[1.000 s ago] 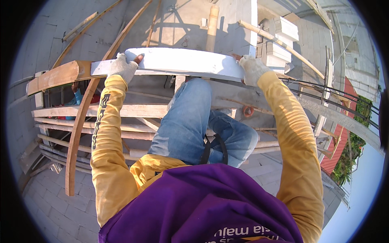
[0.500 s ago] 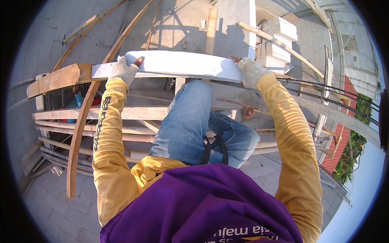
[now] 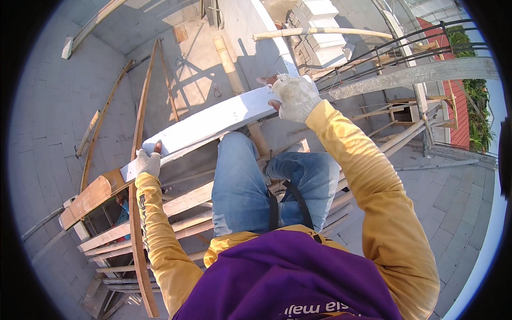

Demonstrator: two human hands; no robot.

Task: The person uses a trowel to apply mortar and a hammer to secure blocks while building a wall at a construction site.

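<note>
A long white block [image 3: 213, 124] runs slanted across the middle, its right end higher. My left hand [image 3: 148, 161], in a worn white glove, grips its lower left end. My right hand [image 3: 294, 96], also gloved, holds the upper right end. Both arms wear yellow sleeves. Below the block are my knees in blue jeans [image 3: 250, 186], above a stack of wooden planks [image 3: 176, 205].
A brown wooden beam [image 3: 90, 197] lies at the left under the block. Long curved timber strips [image 3: 140, 138] lean beside it. A grey metal rail [image 3: 416, 74] and dark bars cross the upper right. White blocks [image 3: 320, 21] are stacked far ahead. Grey paving lies far below.
The block has tilted from level to slanted, its right end raised and left end lowered. My view has swung, and both hands kept their grip.
</note>
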